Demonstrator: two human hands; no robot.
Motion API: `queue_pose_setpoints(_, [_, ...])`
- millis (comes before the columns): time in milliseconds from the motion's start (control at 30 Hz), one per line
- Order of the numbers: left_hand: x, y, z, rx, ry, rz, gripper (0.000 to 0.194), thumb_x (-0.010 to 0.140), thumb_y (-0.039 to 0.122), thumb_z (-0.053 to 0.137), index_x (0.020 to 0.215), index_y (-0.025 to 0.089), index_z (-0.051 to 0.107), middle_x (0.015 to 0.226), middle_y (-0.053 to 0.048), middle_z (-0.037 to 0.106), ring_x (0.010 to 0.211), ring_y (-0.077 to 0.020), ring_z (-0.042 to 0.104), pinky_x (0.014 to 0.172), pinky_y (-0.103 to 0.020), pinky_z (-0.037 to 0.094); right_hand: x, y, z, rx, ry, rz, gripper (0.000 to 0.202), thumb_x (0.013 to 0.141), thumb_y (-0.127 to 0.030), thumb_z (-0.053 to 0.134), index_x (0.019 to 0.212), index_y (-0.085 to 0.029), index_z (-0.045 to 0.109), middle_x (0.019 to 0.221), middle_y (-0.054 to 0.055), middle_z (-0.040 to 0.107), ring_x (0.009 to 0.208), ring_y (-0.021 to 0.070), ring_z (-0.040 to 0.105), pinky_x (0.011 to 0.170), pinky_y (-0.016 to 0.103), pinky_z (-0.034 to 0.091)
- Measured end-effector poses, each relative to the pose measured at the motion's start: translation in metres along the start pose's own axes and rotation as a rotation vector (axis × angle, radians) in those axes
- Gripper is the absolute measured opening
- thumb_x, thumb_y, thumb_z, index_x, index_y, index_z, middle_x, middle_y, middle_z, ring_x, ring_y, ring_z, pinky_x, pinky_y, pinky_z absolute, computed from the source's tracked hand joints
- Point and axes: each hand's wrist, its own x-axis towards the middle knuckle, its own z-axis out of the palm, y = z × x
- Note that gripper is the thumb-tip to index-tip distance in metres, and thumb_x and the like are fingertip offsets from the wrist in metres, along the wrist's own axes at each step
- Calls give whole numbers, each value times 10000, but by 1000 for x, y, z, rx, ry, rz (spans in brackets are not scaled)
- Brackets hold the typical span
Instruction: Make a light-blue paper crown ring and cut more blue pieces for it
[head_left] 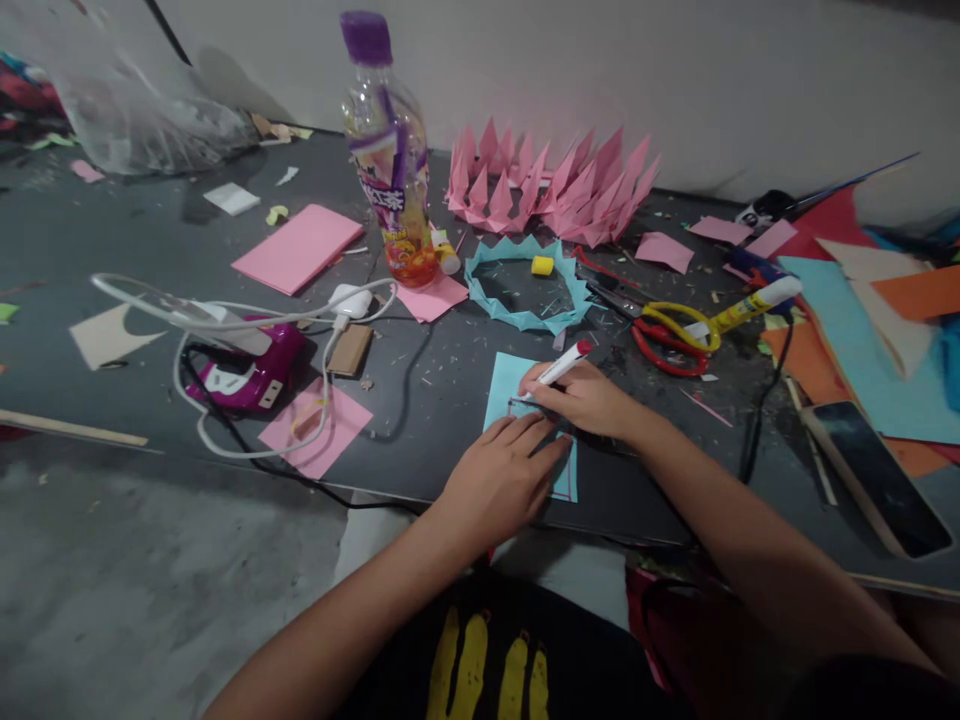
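Observation:
A light blue sheet of paper [501,385] lies near the front edge of the dark table, with dark lines drawn on it. My right hand [585,400] is closed around a white marker [556,370] whose red end points up; its lower tip is at a drawn line on the paper. Flat on the same sheet rests my left hand [502,475], fingers stretched out and slightly apart, covering much of the paper's lower part. Just beyond the sheet sits a blue zigzag paper ring [484,312] with a yellow cap [541,266] inside it.
Pink folded-paper crowns [592,190] stand by the wall. A drink bottle [390,170] rises at the back. Scissors [671,340], a glue stick [754,305] and a phone [877,475] lie right. A purple power socket [262,370] with white cable and pink paper [300,245] occupy the left.

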Motion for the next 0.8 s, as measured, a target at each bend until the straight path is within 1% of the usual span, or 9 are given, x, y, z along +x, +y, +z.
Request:
queue_pose_setpoints(133, [1,0,-1,-10,4,-2,347,879,214,441,1215,164,512,1230,-84,560,1178,-209,479,1001,-375,377,4,-5,4,62,-30,38,227,815,-309,425,767,-181,607,752,25,656,668,137,583,637,256,432])
queue_pose_setpoints(267, [1,1,-2,-10,-5,-11,339,888,203,424,1214,165,509,1231,-85,559,1192,-194,465,1003,-370,374,2,-4,6,69,-22,21,241,823,-322,415,790,-182,608,742,25,643,677,141,578,667,266,439])
queue_pose_setpoints(367, [1,1,-2,-18,-9,-18,346,876,203,447,1215,171,512,1244,-83,553,1189,-202,470,1016,-374,363,1,-2,3,30,-33,9,225,818,-295,420,758,-179,602,712,15,629,631,127,551,644,251,424])
queue_pose_setpoints(467, [0,1,1,-19,-10,-26,348,872,207,454,1214,174,514,1276,-89,535,1201,-217,465,1017,-383,364,-5,4,-4,-23,-38,-42,228,811,-285,428,695,-173,590,660,9,610,612,126,536,621,240,409])
queue_pose_setpoints(533, [0,1,2,-25,-6,-22,349,876,206,445,1217,172,508,1292,-89,525,1222,-218,448,1021,-385,363,-11,10,-9,-54,-19,-54,238,809,-292,430,679,-174,591,659,15,617,634,137,552,639,246,416])
queue_pose_setpoints(633, [-1,1,2,-26,-5,-17,342,889,205,418,1219,168,502,1301,-90,520,1232,-212,442,1021,-389,365,-22,18,-15,-85,28,-17,228,791,-287,438,675,-181,603,679,22,644,671,155,580,670,257,430])
queue_pose_setpoints(800, [-1,2,-1,0,-23,-20,354,884,202,429,1229,173,500,1316,-90,512,1231,-204,446,1023,-384,366,-31,25,-14,-68,116,-5,237,774,-281,437,647,-179,609,652,18,645,636,153,580,652,258,430])
